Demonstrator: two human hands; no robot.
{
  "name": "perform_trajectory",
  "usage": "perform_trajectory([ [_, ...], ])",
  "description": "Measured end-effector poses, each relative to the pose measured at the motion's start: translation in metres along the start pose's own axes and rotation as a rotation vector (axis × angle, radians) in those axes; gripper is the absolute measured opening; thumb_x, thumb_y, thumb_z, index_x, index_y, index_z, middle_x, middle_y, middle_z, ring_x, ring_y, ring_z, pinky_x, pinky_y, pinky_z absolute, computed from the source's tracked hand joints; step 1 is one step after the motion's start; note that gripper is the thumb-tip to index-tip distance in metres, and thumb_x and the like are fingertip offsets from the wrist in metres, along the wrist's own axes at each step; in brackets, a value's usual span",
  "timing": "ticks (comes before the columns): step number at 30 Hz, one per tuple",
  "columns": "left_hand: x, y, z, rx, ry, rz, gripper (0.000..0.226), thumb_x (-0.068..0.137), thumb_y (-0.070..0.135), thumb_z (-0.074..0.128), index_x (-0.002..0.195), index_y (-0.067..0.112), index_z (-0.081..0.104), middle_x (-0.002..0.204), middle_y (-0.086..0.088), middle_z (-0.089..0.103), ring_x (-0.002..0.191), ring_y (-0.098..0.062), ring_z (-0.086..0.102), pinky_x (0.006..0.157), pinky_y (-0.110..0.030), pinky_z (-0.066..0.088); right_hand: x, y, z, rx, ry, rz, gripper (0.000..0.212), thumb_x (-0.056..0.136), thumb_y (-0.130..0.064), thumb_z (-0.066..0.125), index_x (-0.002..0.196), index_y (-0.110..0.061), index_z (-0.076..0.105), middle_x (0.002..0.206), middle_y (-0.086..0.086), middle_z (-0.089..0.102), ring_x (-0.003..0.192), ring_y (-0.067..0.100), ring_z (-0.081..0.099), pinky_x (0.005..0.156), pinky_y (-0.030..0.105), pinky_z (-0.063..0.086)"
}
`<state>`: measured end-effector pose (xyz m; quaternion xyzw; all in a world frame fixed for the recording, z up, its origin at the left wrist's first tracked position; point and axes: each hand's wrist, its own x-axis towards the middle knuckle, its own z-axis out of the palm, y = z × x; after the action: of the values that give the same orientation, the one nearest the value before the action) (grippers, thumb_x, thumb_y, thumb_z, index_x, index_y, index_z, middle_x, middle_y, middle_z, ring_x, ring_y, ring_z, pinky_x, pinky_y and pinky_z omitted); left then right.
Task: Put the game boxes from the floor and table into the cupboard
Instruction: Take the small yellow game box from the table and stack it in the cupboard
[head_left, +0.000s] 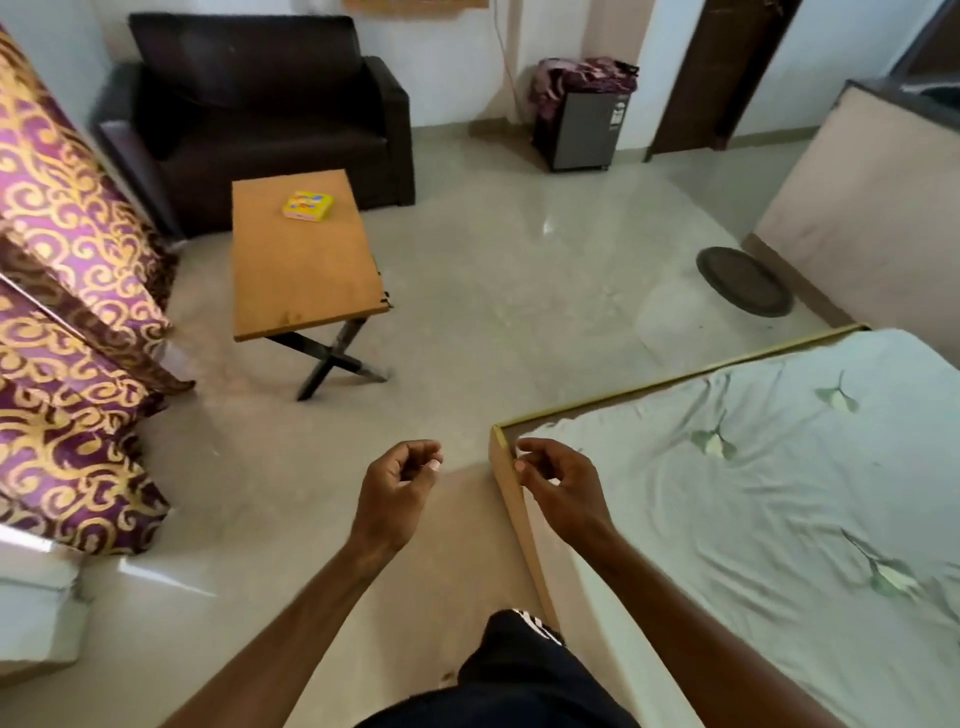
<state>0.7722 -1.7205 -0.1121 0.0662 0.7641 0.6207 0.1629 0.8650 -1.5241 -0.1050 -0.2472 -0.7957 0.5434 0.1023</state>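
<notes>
A room is seen from head height, looking forward and down. Two bare arms are stretched forward at the bottom of the view. The left grip (400, 483) and the right grip (558, 480) are held side by side, a little apart, in the air above the floor (519, 270). Both are empty: the fingers are loosely curled and nothing is pinched or held.

Well ahead of the left grip, and somewhat to its left, a small yellow box (308, 206) is lying flat on a low wooden table (296, 280), near the table's far end. It is the only game box that can be made out; none is seen on the floor. Beyond the table, a dark sofa (260, 104) is set against the wall. To the right of the right grip, a bed (779, 493) with a pale sheet is spread, its wooden corner just below the fingers. Far to the left of the left grip, purple and gold cloth (67, 312) is draped. No cupboard can be identified with certainty.

The step in hand is judged to be the approach to the table, with nothing yet carried. For the next move, the gap to the table would have to be closed, a grip lowered over the box and closed across its sides, and the box lifted clear. The cupboard would then have to be found.
</notes>
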Motion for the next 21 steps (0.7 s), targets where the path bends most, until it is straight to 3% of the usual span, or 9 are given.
perform_trajectory([
  [7, 0.166, 0.005, -0.018, 0.016, 0.089, -0.068, 0.020, 0.089, 0.010, 0.065, 0.101, 0.025, 0.071, 0.095, 0.003, 0.075, 0.092, -0.014, 0.070, 0.088, -0.036, 0.058, 0.181, -0.023, 0.054, 0.089, -0.120, 0.025, 0.022, 0.085, -0.023, 0.068, 0.107, -0.026, 0.070, 0.083, -0.002, 0.073, 0.079, 0.011, 0.069, 0.074, 0.033, 0.059],
  [14, 0.332, 0.041, -0.036, 0.033, 0.199, -0.089, 0.015, 0.086, 0.015, 0.068, 0.098, 0.023, 0.071, 0.094, 0.003, 0.075, 0.088, -0.016, 0.068, 0.088, -0.039, 0.058, 0.369, -0.061, 0.091, 0.048, -0.256, 0.002, 0.022, 0.085, -0.025, 0.067, 0.107, -0.024, 0.071, 0.080, -0.002, 0.072, 0.079, 0.011, 0.069, 0.073, 0.034, 0.058],
  [17, 0.401, 0.052, -0.046, -0.003, 0.255, -0.098, 0.016, 0.083, 0.022, 0.067, 0.099, 0.023, 0.071, 0.094, 0.003, 0.074, 0.089, -0.016, 0.068, 0.087, -0.038, 0.057, 0.447, -0.083, 0.110, 0.021, -0.301, -0.021, 0.022, 0.085, -0.022, 0.068, 0.107, -0.023, 0.071, 0.079, -0.001, 0.072, 0.078, 0.012, 0.069, 0.073, 0.033, 0.059],
  [21, 0.490, 0.056, -0.060, -0.038, 0.318, -0.103, 0.017, 0.089, 0.012, 0.066, 0.101, 0.021, 0.071, 0.090, 0.006, 0.072, 0.085, -0.010, 0.066, 0.081, -0.029, 0.052, 0.546, -0.113, 0.144, 0.000, -0.361, -0.051, 0.022, 0.086, -0.021, 0.068, 0.109, -0.022, 0.070, 0.079, -0.003, 0.072, 0.078, 0.011, 0.069, 0.073, 0.029, 0.058],
])
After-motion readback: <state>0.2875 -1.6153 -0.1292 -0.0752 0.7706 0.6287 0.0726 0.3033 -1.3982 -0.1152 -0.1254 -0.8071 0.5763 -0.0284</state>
